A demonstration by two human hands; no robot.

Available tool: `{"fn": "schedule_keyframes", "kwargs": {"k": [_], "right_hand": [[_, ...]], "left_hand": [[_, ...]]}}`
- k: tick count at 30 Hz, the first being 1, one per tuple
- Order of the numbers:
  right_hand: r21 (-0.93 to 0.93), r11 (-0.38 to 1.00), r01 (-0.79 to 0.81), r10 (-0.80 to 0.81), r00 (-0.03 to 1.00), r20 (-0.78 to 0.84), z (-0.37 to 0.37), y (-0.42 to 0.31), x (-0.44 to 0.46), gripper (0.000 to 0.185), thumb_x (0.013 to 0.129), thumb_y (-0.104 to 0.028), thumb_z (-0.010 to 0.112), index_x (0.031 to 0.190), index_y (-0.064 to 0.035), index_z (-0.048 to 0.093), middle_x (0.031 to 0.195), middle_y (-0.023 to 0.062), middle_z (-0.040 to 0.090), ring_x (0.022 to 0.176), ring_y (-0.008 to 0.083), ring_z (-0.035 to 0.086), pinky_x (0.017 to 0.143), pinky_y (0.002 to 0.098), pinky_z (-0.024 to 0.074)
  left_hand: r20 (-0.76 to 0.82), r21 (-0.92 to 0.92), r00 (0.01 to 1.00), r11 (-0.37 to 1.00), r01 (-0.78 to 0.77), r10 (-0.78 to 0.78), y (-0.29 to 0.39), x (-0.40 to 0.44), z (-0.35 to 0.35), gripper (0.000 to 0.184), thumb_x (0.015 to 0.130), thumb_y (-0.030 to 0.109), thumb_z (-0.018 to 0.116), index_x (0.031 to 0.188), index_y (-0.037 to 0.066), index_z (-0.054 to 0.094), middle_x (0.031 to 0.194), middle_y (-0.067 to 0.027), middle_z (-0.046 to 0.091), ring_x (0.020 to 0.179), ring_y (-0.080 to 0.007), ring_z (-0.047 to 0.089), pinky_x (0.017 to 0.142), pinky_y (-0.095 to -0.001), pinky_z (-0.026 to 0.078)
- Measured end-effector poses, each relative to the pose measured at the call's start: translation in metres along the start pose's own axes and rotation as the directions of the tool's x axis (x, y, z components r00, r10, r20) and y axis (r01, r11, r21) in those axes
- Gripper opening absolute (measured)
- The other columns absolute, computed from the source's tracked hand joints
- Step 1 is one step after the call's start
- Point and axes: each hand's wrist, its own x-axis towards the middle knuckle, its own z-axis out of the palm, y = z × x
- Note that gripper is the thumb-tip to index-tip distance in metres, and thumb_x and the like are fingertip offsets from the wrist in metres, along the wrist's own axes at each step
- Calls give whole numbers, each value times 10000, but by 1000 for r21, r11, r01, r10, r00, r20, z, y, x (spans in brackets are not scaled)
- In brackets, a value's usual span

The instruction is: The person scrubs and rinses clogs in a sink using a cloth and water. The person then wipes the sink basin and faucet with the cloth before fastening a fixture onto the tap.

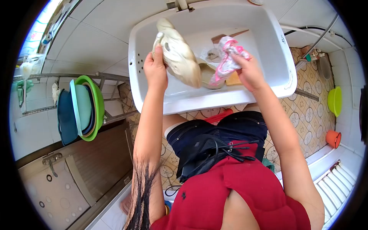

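Observation:
My left hand (156, 69) grips a cream clog (179, 57) by its strap end, holding it up over the left part of the white sink (230, 98). The clog is tilted, its toe pointing down and right. Bunched in my right hand (250, 73) is a white and pink cloth (229, 63), a short way right of the clog and not touching it. Below, on the sink floor, a second cream clog (209, 73) is partly hidden by the first. A brown-handled brush (229, 36) lies behind the cloth, and a yellow block (233, 79) sits near the front wall.
The tap (181, 4) is at the sink's back edge. Several basins, among them a green basin (99, 111), stand on a metal rack at left. A lime bowl (334, 101) and an orange bucket (333, 138) are at right. Black cables (218, 147) hang at my waist.

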Motion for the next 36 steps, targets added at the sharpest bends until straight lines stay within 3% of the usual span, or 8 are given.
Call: {"fn": "schedule_keyframes", "kwargs": {"k": [8, 11, 14, 18, 25, 29, 34, 36], "right_hand": [[249, 966, 67, -75, 997, 22, 27, -8, 12, 247, 908, -128, 572, 1138, -37, 571, 1013, 73, 623, 918, 151, 599, 815, 307, 488], [-163, 984, 72, -55, 993, 102, 55, -8, 4, 233, 925, -142, 556, 1145, -76, 595, 1067, 72, 625, 977, 158, 588, 859, 317, 481], [-409, 659, 631, -530, 776, 343, 81, 12, -3, 260, 885, -95, 584, 1144, -80, 611, 1129, 91, 621, 1037, 196, 582, 910, 332, 470], [-451, 36, 892, -586, 384, 713, 60, 10, 11, 443, 700, 29, 631, 1138, -33, 599, 1162, 134, 599, 1055, 281, 570, 917, 349, 470], [-671, 295, 680, -569, 689, 448, 27, 23, 15, 478, 677, 81, 597, 1137, -50, 604, 1041, 150, 631, 958, 308, 597, 819, 351, 484], [-605, 208, 769, -710, 544, 448, 65, 29, -7, 461, 695, 52, 593, 1143, -56, 610, 1033, 172, 631, 904, 336, 609, 777, 356, 499], [-368, 844, 390, -408, 913, 31, 67, 27, -4, 396, 765, 45, 592, 1155, -26, 590, 975, 83, 671, 885, 167, 632, 776, 309, 501], [-304, 839, 451, -490, 869, -66, 62, 15, 0, 362, 797, 27, 565, 1156, -21, 587, 969, 60, 666, 875, 130, 612, 764, 285, 494]], "left_hand": [[331, -776, 871, 419, 471, -364, -29, -12, 8, 350, 989, 273, 395, 1222, 34, 498, 1220, -116, 563, 1118, -267, 562, 946, -387, 515], [372, -844, 852, 247, 475, -368, -28, -33, 30, 320, 993, 271, 377, 1142, 44, 545, 1120, -96, 617, 1006, -234, 614, 844, -343, 559], [402, -859, 837, 165, 485, -371, -37, -36, 38, 242, 990, 251, 393, 1067, 81, 548, 953, -37, 632, 725, -113, 608, 522, -213, 532], [392, -897, 804, 9, 442, -447, -14, -54, 39, 234, 974, 193, 370, 1039, 75, 561, 968, -45, 629, 655, -80, 553, 384, -175, 359], [320, -930, 826, 10, 367, -463, 3, -63, 40, 232, 934, 152, 415, 1006, 30, 599, 993, -127, 652, 529, -87, 505, 385, -168, 379], [347, -923, 857, 23, 384, -382, 9, -70, 57, 227, 920, 150, 433, 984, 7, 598, 952, -104, 658, 538, -96, 543, 364, -169, 390], [382, -922, 863, -65, 383, -331, 27, -67, 53, 209, 911, 151, 458, 946, 0, 598, 910, -119, 643, 588, -118, 554, 364, -176, 414], [369, -925, 855, -56, 375, -365, 34, -67, 51, 206, 907, 147, 466, 950, -6, 597, 917, -129, 640, 606, -123, 557, 364, -176, 419]]}}
